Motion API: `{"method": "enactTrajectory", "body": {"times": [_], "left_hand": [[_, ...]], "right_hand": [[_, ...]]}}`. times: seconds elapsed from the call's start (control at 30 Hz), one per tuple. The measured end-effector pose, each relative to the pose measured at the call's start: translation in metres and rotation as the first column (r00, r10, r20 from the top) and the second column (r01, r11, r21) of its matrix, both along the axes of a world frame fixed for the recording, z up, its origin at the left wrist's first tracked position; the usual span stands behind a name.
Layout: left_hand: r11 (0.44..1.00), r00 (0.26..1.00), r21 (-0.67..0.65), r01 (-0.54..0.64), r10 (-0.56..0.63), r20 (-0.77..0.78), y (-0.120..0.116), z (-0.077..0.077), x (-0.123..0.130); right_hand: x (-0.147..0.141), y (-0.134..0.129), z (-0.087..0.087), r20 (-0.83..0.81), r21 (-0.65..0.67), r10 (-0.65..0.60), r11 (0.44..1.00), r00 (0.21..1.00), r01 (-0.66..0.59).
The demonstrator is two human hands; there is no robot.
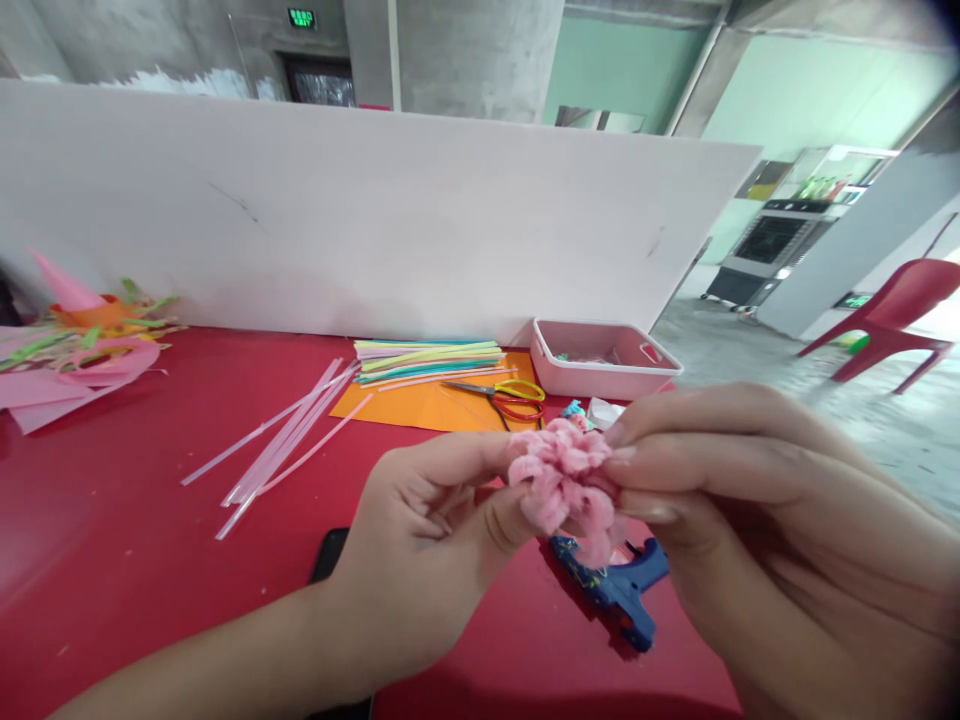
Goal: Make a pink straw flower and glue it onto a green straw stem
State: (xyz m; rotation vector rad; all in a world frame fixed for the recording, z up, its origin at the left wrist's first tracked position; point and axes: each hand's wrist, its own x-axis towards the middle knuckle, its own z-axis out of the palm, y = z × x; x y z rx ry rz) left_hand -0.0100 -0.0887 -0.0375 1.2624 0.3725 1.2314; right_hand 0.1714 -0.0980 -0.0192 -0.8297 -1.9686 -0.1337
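Note:
A fuzzy pink pipe-cleaner flower (pixel 564 472) with looped petals is held up above the red table, between both hands. My left hand (pixel 442 550) pinches its left side between thumb and forefinger. From the right, my right hand (pixel 735 490) grips the flower's other edge with thumb and fingertips. Below and behind the flower lies a blue glue gun (pixel 619 590), partly hidden by the flower and my right hand. A dark phone-like object (pixel 330 550) shows from under my left wrist, mostly covered.
Scissors (pixel 502 395) and a bundle of coloured pipe cleaners (pixel 427 362) lie on orange paper (pixel 420 412). Clear pink sticks (pixel 281 440) lie to the left. A pink basket (pixel 592 378) stands behind my right hand. Paper scraps (pixel 82 350) are far left, before a white board (pixel 390 220).

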Motion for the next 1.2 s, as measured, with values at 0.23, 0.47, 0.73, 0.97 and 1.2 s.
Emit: {"method": "enactTrajectory", "body": {"times": [0.23, 0.47, 0.73, 0.97, 1.2], "left_hand": [[0.998, 0.998, -0.007, -0.055, 0.055, -0.017, -0.001, -0.001, 0.001], [0.991, 0.990, 0.045, -0.127, 0.129, -0.055, 0.004, -0.001, 0.002], [0.977, 0.976, 0.030, -0.213, 0.214, -0.044, 0.005, -0.002, -0.001], [0.968, 0.967, 0.067, -0.241, 0.245, -0.069, 0.007, 0.003, 0.001], [0.960, 0.961, 0.088, -0.267, 0.272, -0.048, 0.003, 0.000, 0.001]], "right_hand": [[-0.002, 0.000, -0.001, -0.016, 0.006, 0.004, 1.000, 1.000, -0.004], [-0.008, 0.007, -0.003, -0.174, 0.001, 0.162, 0.986, 0.971, -0.165], [-0.004, 0.001, 0.003, -0.016, 0.003, 0.114, 0.994, 0.993, -0.114], [-0.008, -0.006, 0.008, -0.011, 0.112, 0.034, 0.993, 0.999, -0.032], [0.001, 0.000, 0.002, 0.037, -0.007, 0.032, 0.999, 0.999, -0.032]]}}
